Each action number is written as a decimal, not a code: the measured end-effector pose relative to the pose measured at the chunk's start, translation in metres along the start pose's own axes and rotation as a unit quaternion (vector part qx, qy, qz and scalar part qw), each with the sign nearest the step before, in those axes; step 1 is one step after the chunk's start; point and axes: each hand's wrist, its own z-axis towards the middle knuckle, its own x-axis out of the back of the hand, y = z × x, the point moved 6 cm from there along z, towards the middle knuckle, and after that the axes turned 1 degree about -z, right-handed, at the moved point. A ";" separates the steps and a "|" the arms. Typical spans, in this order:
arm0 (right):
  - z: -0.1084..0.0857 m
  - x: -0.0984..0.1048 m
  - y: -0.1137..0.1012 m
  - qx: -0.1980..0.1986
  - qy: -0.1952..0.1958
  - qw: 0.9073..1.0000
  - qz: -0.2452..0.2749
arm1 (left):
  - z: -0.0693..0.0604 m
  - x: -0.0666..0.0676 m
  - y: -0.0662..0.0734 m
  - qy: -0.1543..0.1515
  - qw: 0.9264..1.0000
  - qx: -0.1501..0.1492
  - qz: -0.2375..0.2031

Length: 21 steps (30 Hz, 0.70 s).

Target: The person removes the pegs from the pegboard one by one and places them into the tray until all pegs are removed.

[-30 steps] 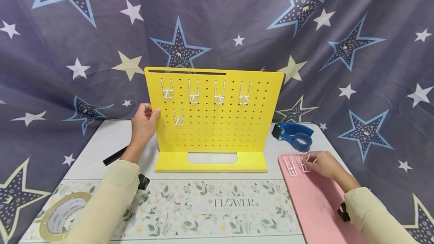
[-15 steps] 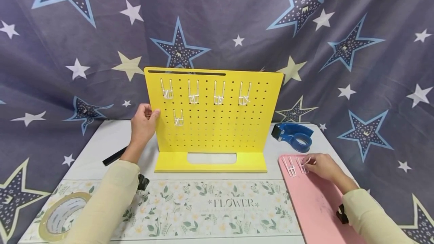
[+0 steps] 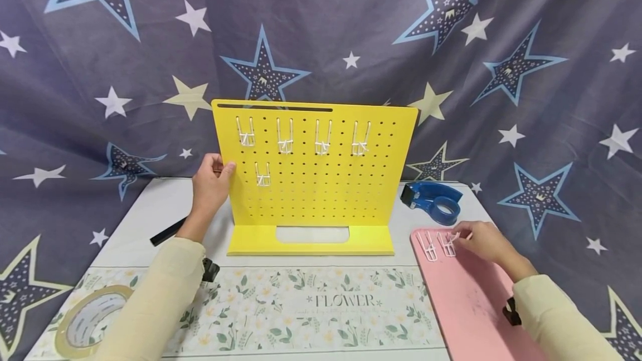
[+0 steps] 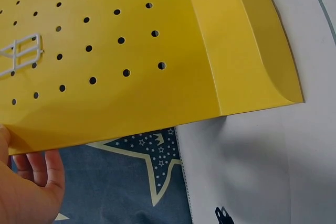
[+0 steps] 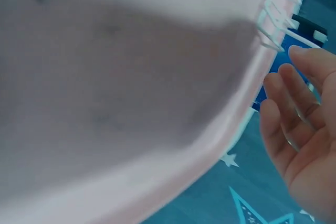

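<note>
A yellow pegboard point(image 3: 311, 194) stands upright on its base, with several white wire hooks point(image 3: 285, 137) fixed in its holes. My left hand point(image 3: 209, 184) grips the board's left edge, thumb at the front and fingers behind; the left wrist view shows those curled fingers point(image 4: 39, 167) below the edge. On the right, two white wire hooks lie at the far end of a pink board point(image 3: 466, 294). Beside the right one of them, a loose hook point(image 3: 447, 245), my right hand point(image 3: 484, 241) hovers with relaxed, parted fingers. In the right wrist view its thumb is close to a prong.
A blue tape dispenser point(image 3: 433, 200) lies behind the pink board. At front left is a wide roll of tape point(image 3: 95, 322), and a black bar point(image 3: 168, 232) lies behind the left forearm. A star-patterned curtain point(image 3: 321, 27) hangs behind the table.
My right fingers have loosened and drawn slightly up and away from the right loose hook, which now shows more fully. The left hand keeps its grip on the pegboard.
</note>
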 end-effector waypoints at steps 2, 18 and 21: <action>0.001 0.008 -0.001 0.005 0.011 1.000 -0.006 | 0.000 0.000 0.000 -0.001 1.000 0.000 -0.001; 0.019 0.052 -0.051 0.026 0.084 0.996 -0.001 | 0.002 -0.001 -0.003 -0.003 1.000 0.005 0.001; 0.026 0.057 -0.071 0.047 0.092 0.995 -0.001 | 0.002 -0.001 -0.002 -0.003 1.000 0.006 0.001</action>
